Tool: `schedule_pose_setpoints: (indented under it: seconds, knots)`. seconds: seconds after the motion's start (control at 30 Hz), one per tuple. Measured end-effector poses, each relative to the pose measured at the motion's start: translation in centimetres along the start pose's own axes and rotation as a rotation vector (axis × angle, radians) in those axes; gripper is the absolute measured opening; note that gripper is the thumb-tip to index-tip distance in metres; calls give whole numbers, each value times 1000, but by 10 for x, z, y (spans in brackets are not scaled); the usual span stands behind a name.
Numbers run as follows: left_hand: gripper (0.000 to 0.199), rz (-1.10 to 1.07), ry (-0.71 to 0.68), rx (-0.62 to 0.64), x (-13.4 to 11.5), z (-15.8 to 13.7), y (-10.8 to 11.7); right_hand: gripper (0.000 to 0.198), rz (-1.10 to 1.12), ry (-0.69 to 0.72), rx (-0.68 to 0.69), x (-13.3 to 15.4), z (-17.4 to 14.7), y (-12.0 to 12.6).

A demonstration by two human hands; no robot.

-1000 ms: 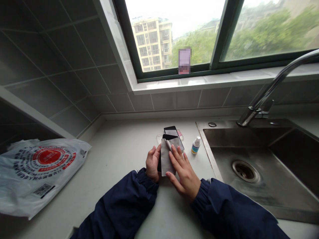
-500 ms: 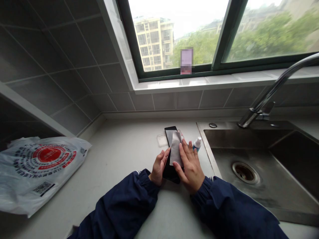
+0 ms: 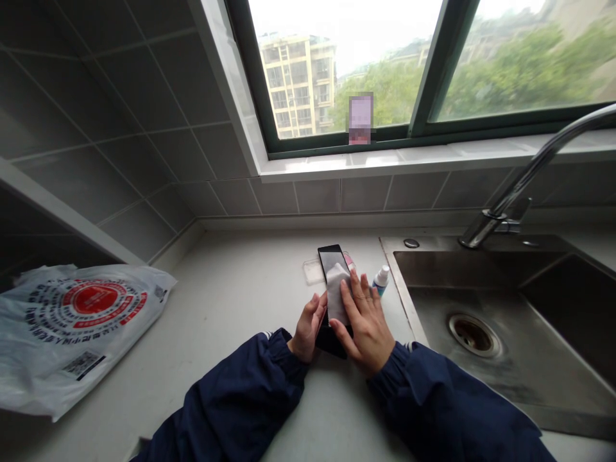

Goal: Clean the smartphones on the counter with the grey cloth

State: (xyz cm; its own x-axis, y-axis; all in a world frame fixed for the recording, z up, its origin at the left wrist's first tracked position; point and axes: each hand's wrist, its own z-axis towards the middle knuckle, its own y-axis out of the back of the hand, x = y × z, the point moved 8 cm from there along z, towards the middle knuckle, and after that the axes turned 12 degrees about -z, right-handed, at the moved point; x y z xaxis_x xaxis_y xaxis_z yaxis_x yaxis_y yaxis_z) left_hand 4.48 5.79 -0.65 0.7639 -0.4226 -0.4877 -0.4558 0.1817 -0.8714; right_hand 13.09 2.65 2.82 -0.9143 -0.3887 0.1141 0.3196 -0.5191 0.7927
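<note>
A black smartphone (image 3: 333, 347) is tilted slightly on the counter, its dark screen facing up. My left hand (image 3: 308, 327) grips its left edge, with the thumb raised along the side. A grey cleaning cloth (image 3: 335, 295) with a zigzag edge covers the middle of the screen. Over the cloth's right part lies my right hand (image 3: 368, 324), fingers stretched out and pressing it down, thumb apart. Just beyond the right fingers stands a small white-capped spray bottle (image 3: 381, 280). A clear phone case (image 3: 312, 272) is partly hidden behind the phone.
To the right is a steel sink (image 3: 543, 350) with a drain and a chrome faucet (image 3: 522, 173). A white plastic bag (image 3: 91, 327) with red and black print occupies the left side of the counter (image 3: 231, 282). A tiled wall and window (image 3: 337, 70) are behind.
My right hand has shifted slightly, and the cloth has moved down the screen, its top now folded and lower. More of the phone's upper screen shows. My left hand stays on the edge.
</note>
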Motion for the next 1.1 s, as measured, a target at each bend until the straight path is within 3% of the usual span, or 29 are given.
schedule_pose_setpoints:
  seconds: [0.1, 0.33, 0.7, 1.1]
  knots:
    - [67, -13, -13, 35, -1, 1, -4, 75, -1, 32, 31, 2, -1, -4]
    - [69, -85, 7, -28, 1, 2, 4, 74, -3, 75, 80, 4, -3, -10]
    - [69, -218, 21, -74, -9, 4, -13, 62, 4, 162, 198, 11, -5, -16]
    - [70, -235, -15, -156, -13, 6, 0, 61, 41, 254, 235, 22, -7, -13]
